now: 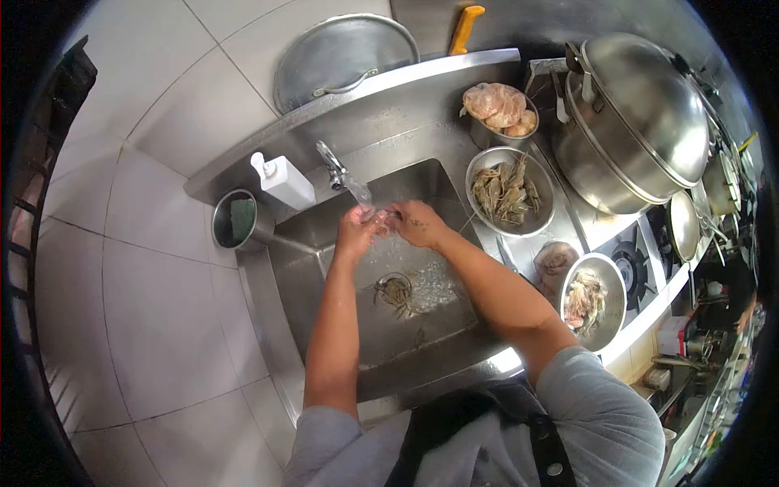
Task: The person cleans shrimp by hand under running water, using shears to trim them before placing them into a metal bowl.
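Under the running tap [330, 162], my left hand [355, 231] and my right hand [418, 225] meet with fingers pinched together. Between the fingertips is a small greyish shrimp [389, 215], mostly covered by them. Water runs onto the left fingers. Below, a clump of shrimp heads and shells [396, 294] lies at the drain of the steel sink [312, 312]. Whole raw shrimp [505, 191] fill a steel bowl [473, 180] to the right. A second bowl [614, 284], nearer my right elbow, contains pale and pinkish pieces, possibly peeled shrimp.
A white pump bottle [286, 183] and a steel container [256, 217] with a green scouring pad flank the sink's left. Behind the shrimp bowl stands a pot [507, 140] with bagged food. A large lidded steamer [621, 138] and gas burner [631, 264] are at right. A knife [507, 253] lies alongside the sink.
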Demonstrator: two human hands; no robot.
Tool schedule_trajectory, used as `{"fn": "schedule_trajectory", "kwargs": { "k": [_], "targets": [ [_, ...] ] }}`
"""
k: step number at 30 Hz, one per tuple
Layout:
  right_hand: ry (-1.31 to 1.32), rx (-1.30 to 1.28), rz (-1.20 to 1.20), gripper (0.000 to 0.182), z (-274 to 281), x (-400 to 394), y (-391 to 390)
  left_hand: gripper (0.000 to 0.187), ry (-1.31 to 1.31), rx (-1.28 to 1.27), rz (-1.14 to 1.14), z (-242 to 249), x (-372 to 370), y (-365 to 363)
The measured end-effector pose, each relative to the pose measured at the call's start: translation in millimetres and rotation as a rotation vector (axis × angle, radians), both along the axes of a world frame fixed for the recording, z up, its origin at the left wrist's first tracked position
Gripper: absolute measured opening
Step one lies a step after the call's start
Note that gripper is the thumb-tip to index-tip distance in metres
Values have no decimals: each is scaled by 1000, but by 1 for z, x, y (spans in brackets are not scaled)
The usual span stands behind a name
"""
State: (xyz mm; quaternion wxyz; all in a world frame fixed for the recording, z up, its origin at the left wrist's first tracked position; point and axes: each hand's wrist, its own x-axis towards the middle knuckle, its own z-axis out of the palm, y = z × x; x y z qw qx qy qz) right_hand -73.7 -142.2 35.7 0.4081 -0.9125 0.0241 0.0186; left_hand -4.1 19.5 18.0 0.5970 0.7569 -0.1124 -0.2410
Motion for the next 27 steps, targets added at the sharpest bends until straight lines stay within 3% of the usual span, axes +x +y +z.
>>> {"fn": "schedule_trajectory", "kwargs": {
  "k": [5,8,10,13,15,17,19,23,25,26,27],
  "targets": [
    [-63,-52,-19,32,28,-21,-15,28,55,-85,-64,-10,-1,14],
    [-132,-89,-48,31,49,-37,-26,27,123,-232,35,-27,-5,21],
    [-227,-97,-80,31,57,-52,-30,27,-208,71,149,-53,-2,29],
    [-293,-51,-166,29,55,-87,-34,25,-28,281,229,-49,-25,32],
    [-66,-31,-159,28,28,-109,-37,25,-43,281,212,-54,-37,30],
    [-45,61,-168,31,6,-135,-46,25,-65,283,204,-60,-48,20],
    [-35,423,-240,35,6,-159,-52,26,-60,257,96,-53,-62,8],
    [70,507,-306,37,49,-236,-93,25,-91,258,58,-22,-93,-43],
    [-7,316,-332,36,81,-278,-119,24,-300,189,8,-16,-98,-73],
    [44,548,-368,29,78,-294,-134,24,-295,179,3,-10,-100,-91],
    [57,541,-383,29,80,-310,-147,22,-306,153,2,7,-109,-109]
  ]
}}
